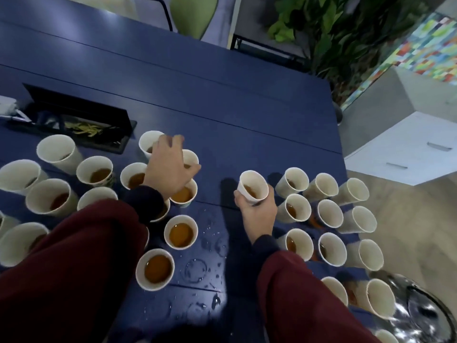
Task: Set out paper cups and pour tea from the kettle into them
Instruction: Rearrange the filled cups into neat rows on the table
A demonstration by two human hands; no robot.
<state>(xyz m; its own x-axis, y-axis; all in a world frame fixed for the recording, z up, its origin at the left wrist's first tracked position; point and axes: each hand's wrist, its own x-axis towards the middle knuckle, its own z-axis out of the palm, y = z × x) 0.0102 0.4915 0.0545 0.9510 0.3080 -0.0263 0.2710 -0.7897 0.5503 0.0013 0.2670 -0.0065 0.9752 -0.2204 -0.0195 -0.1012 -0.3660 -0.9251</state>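
Several white paper cups stand on the dark blue table point(222, 100), most with brown tea in them. My right hand point(258, 211) grips one cup of tea point(252, 186), which is tilted and lifted slightly above the table's middle. My left hand point(169, 167) hovers over the left group of cups with its fingers loosely spread, above a small cup point(191, 158); I cannot tell if it touches it. A shiny steel kettle point(418, 310) shows at the bottom right corner, partly cut off.
Wet rings and drops point(197, 268) lie on the table between the two cup groups. A black recessed tray point(74, 120) with yellow bits sits at the left back. The table's right edge drops to the floor by a white cabinet point(400, 149) and a plant point(346, 33).
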